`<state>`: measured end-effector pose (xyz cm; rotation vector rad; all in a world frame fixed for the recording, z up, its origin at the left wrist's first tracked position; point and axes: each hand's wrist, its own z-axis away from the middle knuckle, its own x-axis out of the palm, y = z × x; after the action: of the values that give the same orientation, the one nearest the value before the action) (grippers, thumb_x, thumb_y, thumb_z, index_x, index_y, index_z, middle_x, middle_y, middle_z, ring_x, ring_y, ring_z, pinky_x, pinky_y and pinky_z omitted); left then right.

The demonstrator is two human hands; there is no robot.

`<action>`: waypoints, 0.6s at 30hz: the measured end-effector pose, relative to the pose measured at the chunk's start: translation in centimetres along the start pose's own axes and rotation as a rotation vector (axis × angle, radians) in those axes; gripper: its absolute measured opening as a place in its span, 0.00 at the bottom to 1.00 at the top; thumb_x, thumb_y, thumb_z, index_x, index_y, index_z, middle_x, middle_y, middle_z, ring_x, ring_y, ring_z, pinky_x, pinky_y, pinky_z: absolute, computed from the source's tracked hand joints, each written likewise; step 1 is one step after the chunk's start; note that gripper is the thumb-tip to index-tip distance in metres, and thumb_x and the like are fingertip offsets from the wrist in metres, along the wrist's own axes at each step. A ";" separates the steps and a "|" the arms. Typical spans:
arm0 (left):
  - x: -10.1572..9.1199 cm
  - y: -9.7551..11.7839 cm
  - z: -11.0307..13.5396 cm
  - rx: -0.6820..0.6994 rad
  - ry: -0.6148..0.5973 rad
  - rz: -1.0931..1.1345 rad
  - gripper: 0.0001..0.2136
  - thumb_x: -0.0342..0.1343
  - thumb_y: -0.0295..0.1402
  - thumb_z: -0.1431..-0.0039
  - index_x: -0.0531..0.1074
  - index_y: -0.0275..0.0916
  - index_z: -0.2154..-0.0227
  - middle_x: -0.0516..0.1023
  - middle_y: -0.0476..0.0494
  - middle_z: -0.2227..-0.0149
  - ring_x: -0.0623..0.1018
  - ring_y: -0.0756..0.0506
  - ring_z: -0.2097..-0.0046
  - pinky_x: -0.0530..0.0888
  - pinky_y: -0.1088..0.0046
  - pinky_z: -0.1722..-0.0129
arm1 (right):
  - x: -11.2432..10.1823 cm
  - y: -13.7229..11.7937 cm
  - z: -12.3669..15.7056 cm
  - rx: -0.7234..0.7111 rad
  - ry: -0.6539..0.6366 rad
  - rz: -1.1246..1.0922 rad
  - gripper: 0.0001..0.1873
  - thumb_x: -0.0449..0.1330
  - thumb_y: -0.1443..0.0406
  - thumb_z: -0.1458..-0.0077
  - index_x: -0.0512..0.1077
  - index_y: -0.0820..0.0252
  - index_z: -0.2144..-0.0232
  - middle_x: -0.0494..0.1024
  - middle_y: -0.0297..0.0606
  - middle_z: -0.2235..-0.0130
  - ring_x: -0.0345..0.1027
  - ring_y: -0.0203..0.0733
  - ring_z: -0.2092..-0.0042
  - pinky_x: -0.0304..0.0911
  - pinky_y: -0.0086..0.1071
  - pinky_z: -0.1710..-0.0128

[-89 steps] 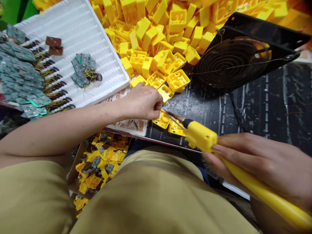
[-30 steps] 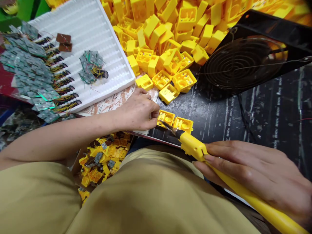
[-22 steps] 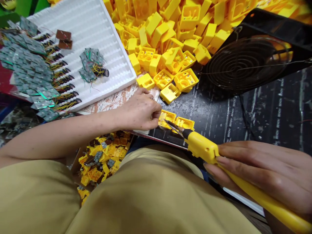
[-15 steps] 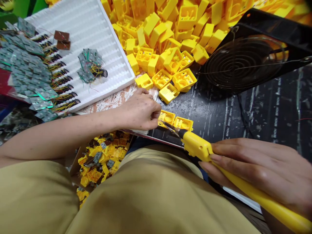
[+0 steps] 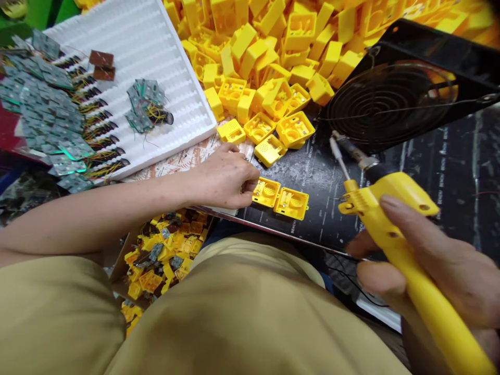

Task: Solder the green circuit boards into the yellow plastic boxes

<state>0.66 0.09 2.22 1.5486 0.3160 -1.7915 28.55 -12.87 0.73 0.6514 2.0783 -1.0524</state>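
Observation:
My right hand is wrapped around the handle of a yellow soldering gun. Its metal barrel and thin feed tube point up toward the fan, away from the cases. My left hand rests at the bench edge, with its fingers closed at the left side of an open yellow plastic case; the fingertips are partly hidden. Touching that case on its right is a second open yellow case, showing small metal contacts and a round perforated grille inside.
Beyond the hands lies a large heap of yellow cases. A black fan stands at the right. On the left, a white foam tray carries wired circuit boards. Below the bench sits a box of yellow parts and boards.
My right hand has swung the soldering gun up and to the right, off the cases, turning its tip toward the fan. The left hand and both cases stay almost still.

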 end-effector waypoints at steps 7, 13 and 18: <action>0.2 0.2 -0.2 -0.007 -0.007 -0.020 0.06 0.54 0.32 0.47 0.75 0.40 0.75 0.77 0.50 0.76 0.74 0.47 0.68 0.62 0.62 0.49 | 2.2 0.4 -2.0 -0.202 0.130 0.268 0.11 0.64 0.70 0.39 0.72 0.58 0.53 0.80 0.30 0.70 0.72 0.32 0.75 0.66 0.24 0.70; -1.2 0.1 0.7 -0.055 0.004 -0.009 0.09 0.57 0.36 0.46 0.75 0.38 0.64 0.79 0.44 0.67 0.77 0.42 0.61 0.67 0.65 0.54 | 3.5 1.8 -1.3 -0.198 0.117 0.213 0.16 0.62 0.69 0.37 0.70 0.56 0.47 0.76 0.25 0.74 0.69 0.31 0.77 0.66 0.24 0.70; 1.2 -0.1 1.6 0.090 0.202 0.174 0.25 0.58 0.41 0.40 0.66 0.36 0.42 0.74 0.33 0.43 0.74 0.39 0.42 0.69 0.64 0.43 | 4.6 3.4 -0.7 -0.213 0.106 0.173 0.15 0.67 0.67 0.41 0.71 0.56 0.52 0.81 0.34 0.63 0.76 0.37 0.68 0.70 0.28 0.65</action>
<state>-0.63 -1.26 1.45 1.7685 0.1915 -1.5378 27.79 -9.93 -4.17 0.7763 2.1435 -0.7014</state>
